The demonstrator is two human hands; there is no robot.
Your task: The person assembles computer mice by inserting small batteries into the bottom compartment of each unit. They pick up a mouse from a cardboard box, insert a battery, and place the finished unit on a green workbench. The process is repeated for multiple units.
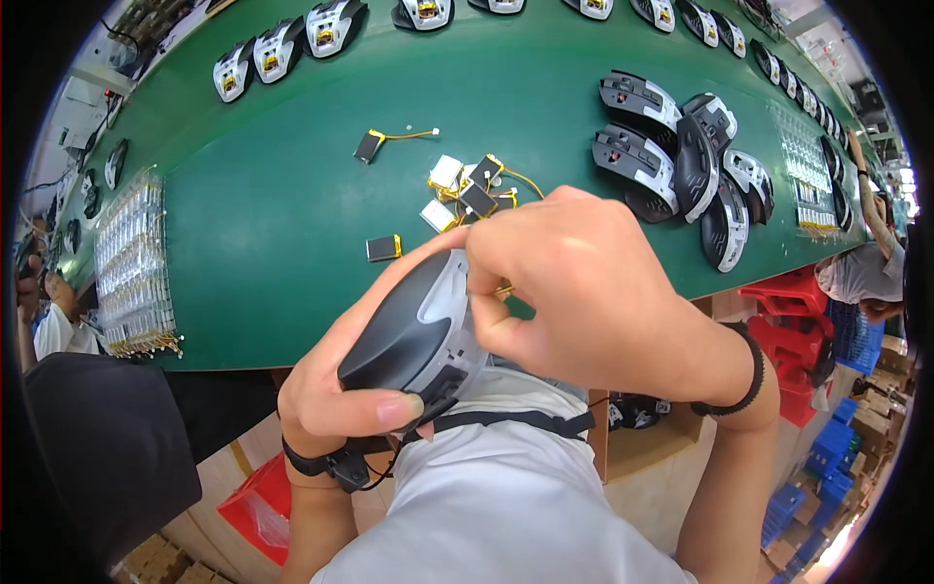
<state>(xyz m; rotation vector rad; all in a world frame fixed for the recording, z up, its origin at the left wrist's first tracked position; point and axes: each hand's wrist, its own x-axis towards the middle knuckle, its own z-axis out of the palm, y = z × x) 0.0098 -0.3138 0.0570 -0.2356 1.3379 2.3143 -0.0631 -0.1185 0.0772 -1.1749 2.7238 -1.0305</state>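
My left hand (326,394) is wrapped round a black and grey computer mouse (404,326), tilted on its side in front of my body. Against the mouse's far right edge, my right hand (593,277) is closed in a pinch. A short bit of yellow wire (504,290) shows by its thumb and forefinger; the fingertips are partly hidden, so what they grip is unclear. Just beyond my hands lies a small heap of flat battery packs (477,200) with yellow leads. One loose battery (382,248) rests left of the heap, and another battery (369,146) lies farther back.
Several black and grey mice (696,161) are piled right on the green table (263,195). A row of opened mice (333,27) lines the far side. Clear trays of small parts (134,263) stand left, with similar trays (806,170) at right. Red stools (788,331) stand beside the table.
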